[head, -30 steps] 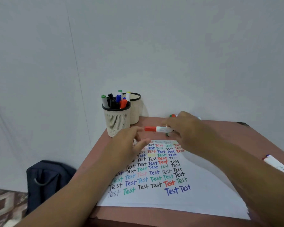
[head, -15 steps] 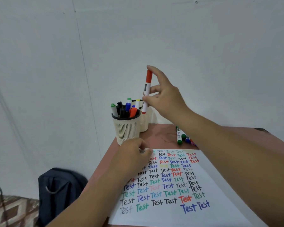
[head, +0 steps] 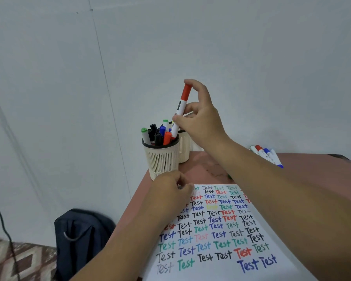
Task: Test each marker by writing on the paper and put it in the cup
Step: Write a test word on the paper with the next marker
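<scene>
Marker (head: pixel 181 110), a smooth white cylinder with a long red cap, stands nearly upright with its lower end dipped just inside the rim of the front cup (head: pixel 162 159). The right hand (head: pixel 201 120) holds it from the right side: the fingers (head: pixel 193 84) are curled round the barrel, one fingertip resting on top of the red cap and the thumb pinching the white barrel lower down.

The cup is a round, cream plastic holder with a ribbed, slotted wall and a dark rim, standing at the far left corner of the bench (head: pixel 332 169). Inside it stand several other markers (head: pixel 156 134) with green, black, blue and orange-red caps, leaning against each other. A second cup (head: pixel 184 149) of the same shape stands just behind and right of the first, touching or nearly touching it; the right hand covers much of it.

In front of the cup lies a flat white sheet of paper (head: pixel 221 230), covered in rows of the word "Test" in black, red, blue, green and one yellow. The left hand (head: pixel 170 191) rests on the paper's far left corner, just before the cup, its fingers curled loosely under; whether they hold anything, I cannot tell.

Well right of the cup, a few loose markers (head: pixel 266 154) with red and blue ends lie side by side on the smooth reddish-brown bench. Left of the bench and below the cup, a dark blue fabric backpack (head: pixel 81 240) sits on a patterned floor against the plain white wall.
</scene>
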`<action>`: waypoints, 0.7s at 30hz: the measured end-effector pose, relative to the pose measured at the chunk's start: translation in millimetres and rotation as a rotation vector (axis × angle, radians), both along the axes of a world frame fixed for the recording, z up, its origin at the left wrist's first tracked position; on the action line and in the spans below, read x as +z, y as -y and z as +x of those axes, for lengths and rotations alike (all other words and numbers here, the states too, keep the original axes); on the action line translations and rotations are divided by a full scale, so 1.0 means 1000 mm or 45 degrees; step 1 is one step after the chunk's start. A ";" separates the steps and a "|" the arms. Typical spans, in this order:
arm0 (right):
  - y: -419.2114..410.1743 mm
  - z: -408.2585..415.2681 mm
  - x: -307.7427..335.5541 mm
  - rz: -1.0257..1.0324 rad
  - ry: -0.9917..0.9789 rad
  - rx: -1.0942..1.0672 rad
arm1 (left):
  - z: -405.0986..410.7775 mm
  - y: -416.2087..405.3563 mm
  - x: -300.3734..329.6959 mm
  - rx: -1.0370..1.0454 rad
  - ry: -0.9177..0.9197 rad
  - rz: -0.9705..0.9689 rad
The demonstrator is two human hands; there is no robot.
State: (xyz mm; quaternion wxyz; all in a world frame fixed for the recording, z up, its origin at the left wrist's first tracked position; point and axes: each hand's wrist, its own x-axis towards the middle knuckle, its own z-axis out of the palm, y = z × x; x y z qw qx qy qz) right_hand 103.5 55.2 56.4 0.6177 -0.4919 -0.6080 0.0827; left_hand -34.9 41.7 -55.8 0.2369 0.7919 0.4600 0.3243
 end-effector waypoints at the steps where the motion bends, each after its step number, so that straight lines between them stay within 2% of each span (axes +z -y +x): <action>1: 0.000 -0.001 -0.002 -0.002 0.032 0.002 | 0.000 0.000 0.000 0.003 -0.002 0.003; 6: 0.001 -0.004 -0.011 -0.103 0.167 -0.003 | 0.000 0.002 0.001 -0.001 -0.003 -0.001; 13: -0.004 -0.003 -0.030 -0.241 0.213 0.028 | 0.000 0.003 0.002 0.006 -0.025 0.031; 21: 0.002 0.012 -0.033 -0.213 0.276 0.048 | 0.000 0.001 0.001 -0.005 -0.023 0.038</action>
